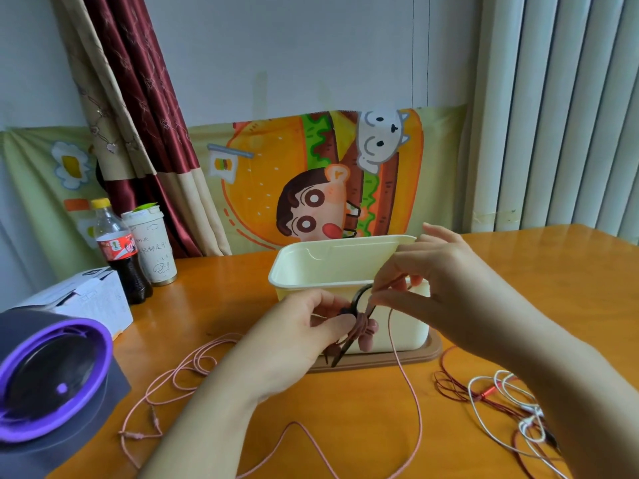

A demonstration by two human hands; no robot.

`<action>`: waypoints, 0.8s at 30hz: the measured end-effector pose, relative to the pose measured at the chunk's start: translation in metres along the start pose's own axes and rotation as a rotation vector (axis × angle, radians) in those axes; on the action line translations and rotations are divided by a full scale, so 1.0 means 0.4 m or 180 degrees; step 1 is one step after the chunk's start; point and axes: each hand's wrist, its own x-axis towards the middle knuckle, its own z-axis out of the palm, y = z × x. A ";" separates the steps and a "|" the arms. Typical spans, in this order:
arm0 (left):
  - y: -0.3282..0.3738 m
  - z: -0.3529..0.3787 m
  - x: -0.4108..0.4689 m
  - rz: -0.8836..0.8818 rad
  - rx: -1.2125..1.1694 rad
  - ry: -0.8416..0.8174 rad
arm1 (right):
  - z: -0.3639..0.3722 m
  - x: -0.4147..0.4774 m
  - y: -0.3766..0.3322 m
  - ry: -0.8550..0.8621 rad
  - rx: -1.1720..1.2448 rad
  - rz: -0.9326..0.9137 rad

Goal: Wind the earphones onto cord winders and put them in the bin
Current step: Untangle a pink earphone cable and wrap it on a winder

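Note:
My left hand (304,335) grips a black cord winder (359,299) in front of the cream bin (311,267). A few turns of the pink earphone cord (411,385) sit bunched on the winder. My right hand (432,285) pinches that cord just above the winder, fingers closed on it. The rest of the pink cord trails in loose loops over the wooden table toward the left and front. A dark red earphone cord (453,388) and a white earphone cord (505,402) lie tangled together at the right, beside my right forearm.
The bin stands on a brown lid or tray (415,359). A purple-rimmed round device (52,371) fills the front left. Behind it are a white box (90,302), a cola bottle (119,250) and a paper cup (152,247). A cartoon cloth hangs behind the table.

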 end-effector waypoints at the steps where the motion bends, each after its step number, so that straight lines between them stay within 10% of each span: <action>1: 0.000 0.000 0.001 -0.0018 0.0002 0.0031 | 0.005 0.001 -0.004 0.0020 0.0023 -0.0060; 13: -0.010 0.009 0.014 -0.0339 -0.1999 0.0229 | 0.004 0.000 -0.071 -0.0872 0.0754 -0.0128; 19: -0.002 0.018 0.007 0.0033 -0.1299 -0.0227 | -0.024 -0.006 -0.016 0.0435 0.0957 0.0299; 24: 0.000 0.015 0.001 0.0010 -0.1348 -0.0415 | -0.002 -0.006 0.031 0.0485 0.1298 0.0553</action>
